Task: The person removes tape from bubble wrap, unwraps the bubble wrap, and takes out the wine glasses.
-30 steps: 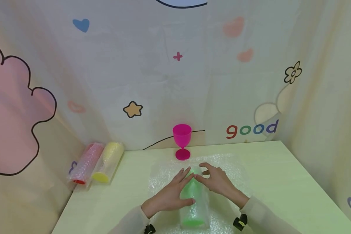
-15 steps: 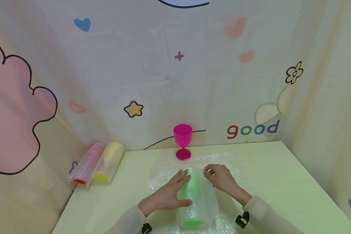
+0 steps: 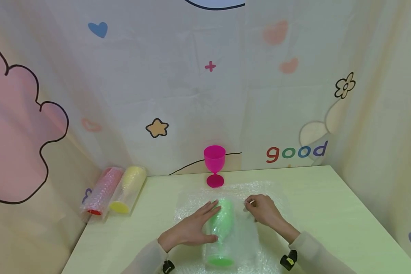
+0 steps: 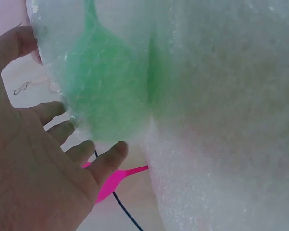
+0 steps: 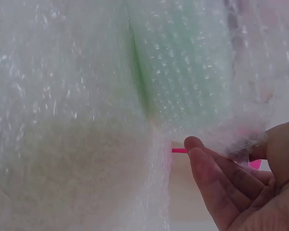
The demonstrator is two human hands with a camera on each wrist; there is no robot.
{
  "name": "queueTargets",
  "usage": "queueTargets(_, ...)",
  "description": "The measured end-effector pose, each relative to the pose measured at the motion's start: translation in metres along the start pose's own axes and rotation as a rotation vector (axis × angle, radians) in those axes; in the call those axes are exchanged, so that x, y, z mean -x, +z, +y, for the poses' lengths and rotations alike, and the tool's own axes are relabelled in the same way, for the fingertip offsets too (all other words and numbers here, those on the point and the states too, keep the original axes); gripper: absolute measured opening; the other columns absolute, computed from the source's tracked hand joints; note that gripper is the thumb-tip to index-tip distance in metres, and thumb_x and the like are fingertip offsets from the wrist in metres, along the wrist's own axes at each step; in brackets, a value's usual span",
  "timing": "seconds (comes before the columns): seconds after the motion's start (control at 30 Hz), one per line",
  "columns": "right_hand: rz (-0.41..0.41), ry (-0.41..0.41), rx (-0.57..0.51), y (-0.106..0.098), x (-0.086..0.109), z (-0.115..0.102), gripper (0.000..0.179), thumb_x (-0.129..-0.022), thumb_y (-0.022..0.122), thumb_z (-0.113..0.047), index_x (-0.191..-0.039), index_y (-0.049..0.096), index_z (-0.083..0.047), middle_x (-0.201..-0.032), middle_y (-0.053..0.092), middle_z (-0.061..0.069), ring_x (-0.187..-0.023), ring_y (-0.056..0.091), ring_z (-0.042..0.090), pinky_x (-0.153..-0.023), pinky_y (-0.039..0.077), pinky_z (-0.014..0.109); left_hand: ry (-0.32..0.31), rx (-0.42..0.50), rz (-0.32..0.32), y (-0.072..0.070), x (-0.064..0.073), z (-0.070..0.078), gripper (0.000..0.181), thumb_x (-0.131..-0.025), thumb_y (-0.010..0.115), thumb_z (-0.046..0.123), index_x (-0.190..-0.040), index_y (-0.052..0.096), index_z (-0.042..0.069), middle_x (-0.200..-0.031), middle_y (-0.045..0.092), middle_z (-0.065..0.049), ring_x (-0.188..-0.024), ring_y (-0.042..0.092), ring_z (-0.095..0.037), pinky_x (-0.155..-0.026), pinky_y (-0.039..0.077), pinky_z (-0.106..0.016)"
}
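A green goblet [image 3: 222, 217] lies on its side inside bubble wrap [image 3: 248, 232], its round base toward the near edge. My left hand [image 3: 191, 228] rests along the left of this roll, fingers spread and mostly straight. In the left wrist view the goblet [image 4: 103, 82] shows through the plastic beside that hand [image 4: 38, 159]. On the other side, my right hand [image 3: 265, 211] pinches an edge of the bubble wrap between thumb and fingers. The right wrist view has that hand [image 5: 241, 178] gripping a corner of the film [image 5: 197, 86].
Behind the wrap, a pink goblet [image 3: 214, 163] stands upright near the printed curtain [image 3: 178, 87]. Two wrapped rolls lie at the table's left: a red one [image 3: 104, 190] and a yellow one [image 3: 128, 190]. The pale green table [image 3: 315, 217] extends to the right.
My right hand has moved from above the roll to its right, drawing the bubble wrap's edge outward. The green goblet and my left hand have shifted slightly left.
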State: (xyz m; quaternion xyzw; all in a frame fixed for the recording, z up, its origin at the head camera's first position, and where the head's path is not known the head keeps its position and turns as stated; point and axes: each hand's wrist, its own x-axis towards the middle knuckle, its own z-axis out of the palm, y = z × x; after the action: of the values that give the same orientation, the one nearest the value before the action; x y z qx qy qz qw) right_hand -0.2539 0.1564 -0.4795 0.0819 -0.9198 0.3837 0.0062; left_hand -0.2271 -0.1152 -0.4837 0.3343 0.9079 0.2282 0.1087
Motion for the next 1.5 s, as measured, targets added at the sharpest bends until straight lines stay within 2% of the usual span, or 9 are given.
queueTargets(0.17,-0.017,0.016,-0.003,0.0,0.004,-0.005,0.014,-0.094,0.063,-0.013,-0.098,0.071,-0.004,-0.083,0.075,0.006,-0.048,0.06,0.012,-0.045,0.051,0.025,-0.027,-0.003,-0.015,-0.007,0.002,0.002,0.084,-0.088,0.06,0.063,-0.157,0.022,0.032,-0.166,0.01,0.014,-0.154,0.017,-0.019,-0.114,0.037,-0.053)
queueTargets(0.3,-0.019,0.02,-0.007,0.0,0.003,-0.009,0.021,-0.093,0.065,-0.019,-0.11,0.069,-0.006,-0.092,0.076,0.012,-0.048,0.062,0.014,-0.046,0.052,0.026,-0.033,-0.048,0.03,-0.005,0.0,0.008,0.083,-0.088,0.058,0.064,-0.156,0.026,0.029,-0.166,0.012,0.012,-0.154,0.016,-0.02,-0.111,0.041,-0.051)
queueTargets(0.43,-0.019,0.022,-0.013,0.001,0.001,-0.012,0.03,-0.092,0.068,-0.025,-0.117,0.067,-0.009,-0.1,0.076,0.015,-0.05,0.065,0.015,-0.049,0.053,0.028,0.031,-0.123,0.08,0.001,-0.004,0.02,0.08,-0.091,0.056,0.061,-0.157,0.025,0.028,-0.167,0.012,0.008,-0.155,0.011,-0.026,-0.108,0.044,-0.051)
queueTargets(0.57,-0.036,0.009,-0.003,0.005,-0.003,-0.014,0.028,-0.091,0.068,-0.025,-0.113,0.069,-0.008,-0.099,0.076,0.015,-0.055,0.066,0.013,-0.05,0.054,0.028,0.104,-0.193,0.065,0.008,-0.007,0.029,0.078,-0.092,0.049,0.065,-0.157,0.023,0.03,-0.167,0.011,0.005,-0.155,0.008,-0.031,-0.115,0.036,-0.053)
queueTargets(0.67,-0.036,-0.014,0.017,0.007,-0.006,-0.014,0.024,-0.091,0.068,-0.022,-0.109,0.071,-0.007,-0.094,0.076,0.014,-0.054,0.065,0.013,-0.05,0.052,0.027,0.115,-0.244,0.051,0.013,-0.007,0.03,0.077,-0.092,0.045,0.068,-0.156,0.027,0.029,-0.167,0.012,0.004,-0.155,0.006,-0.032,-0.118,0.03,-0.053)
queueTargets(0.77,-0.018,-0.036,0.05,0.007,-0.009,-0.012,0.017,-0.093,0.066,-0.021,-0.103,0.073,-0.009,-0.086,0.076,0.008,-0.049,0.061,0.012,-0.049,0.049,0.026,0.116,-0.294,0.059,0.015,-0.005,0.028,0.076,-0.092,0.045,0.068,-0.154,0.033,0.026,-0.167,0.014,0.003,-0.155,0.007,-0.031,-0.118,0.033,-0.049)
queueTargets(0.93,-0.01,-0.045,0.059,0.004,-0.012,-0.005,0.013,-0.094,0.065,-0.019,-0.095,0.074,-0.01,-0.076,0.072,0.001,-0.04,0.054,0.011,-0.045,0.047,0.026,0.118,-0.272,0.056,0.014,-0.002,0.022,0.075,-0.093,0.046,0.067,-0.154,0.033,0.025,-0.167,0.012,0.004,-0.155,0.005,-0.028,-0.111,0.042,-0.047)
queueTargets(1.13,-0.033,-0.011,0.029,0.003,-0.014,0.004,0.013,-0.094,0.064,-0.018,-0.094,0.074,-0.009,-0.076,0.07,0.002,-0.038,0.055,0.012,-0.042,0.049,0.027,0.115,-0.24,0.055,0.014,0.001,0.017,0.076,-0.092,0.047,0.067,-0.155,0.031,0.027,-0.167,0.011,0.006,-0.155,0.005,-0.027,-0.103,0.05,-0.046)
queueTargets(1.5,-0.04,0.067,0.075,0.0,-0.014,0.021,0.015,-0.095,0.063,-0.017,-0.098,0.072,-0.005,-0.072,0.066,0.004,-0.042,0.053,0.013,-0.042,0.047,0.026,0.063,-0.122,0.059,0.01,0.012,0.007,0.079,-0.09,0.052,0.066,-0.156,0.028,0.028,-0.167,0.01,0.007,-0.155,0.008,-0.027,-0.099,0.051,-0.054)
